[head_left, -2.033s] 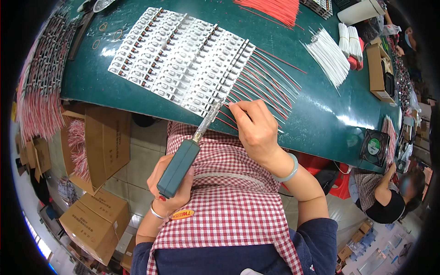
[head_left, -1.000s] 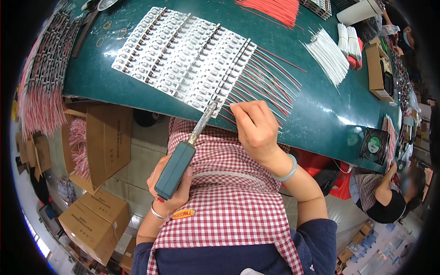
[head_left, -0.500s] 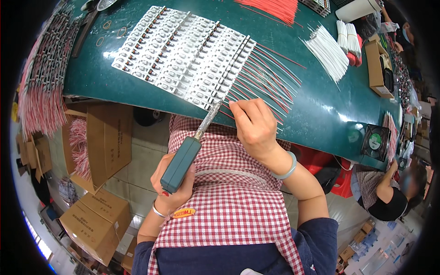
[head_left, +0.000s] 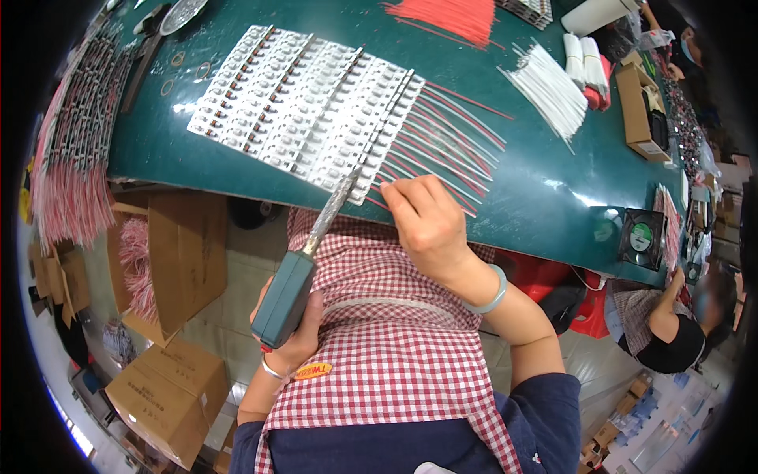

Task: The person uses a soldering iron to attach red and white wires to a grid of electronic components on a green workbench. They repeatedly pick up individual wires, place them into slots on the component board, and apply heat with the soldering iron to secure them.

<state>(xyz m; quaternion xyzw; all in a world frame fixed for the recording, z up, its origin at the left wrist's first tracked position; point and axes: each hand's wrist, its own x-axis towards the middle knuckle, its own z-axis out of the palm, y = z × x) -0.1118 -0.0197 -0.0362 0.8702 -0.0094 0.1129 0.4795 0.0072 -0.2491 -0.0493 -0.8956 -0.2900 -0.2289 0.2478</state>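
My left hand is closed around the green handle of a soldering iron. Its foil-wrapped metal shaft slants up to the near right corner of a white sheet of small parts, where the tip meets the last column. Close to that tip, the fingers of my right hand are pinched together on a thin wire, mostly hidden by the fingers. Red and white wires fan out rightward from the sheet's right edge. Dark and brownish components sit in rows across the sheet.
Loose white wires and a red wire bundle lie on the green table. Finished-looking wired strips hang over the left edge. Open cardboard box stands below left. A small fan and another person are at right.
The view has shifted slightly. My left hand and the soldering iron have moved a little left and down, the tip now lying over the sheet's corner. My right hand stays pinched near the wires.
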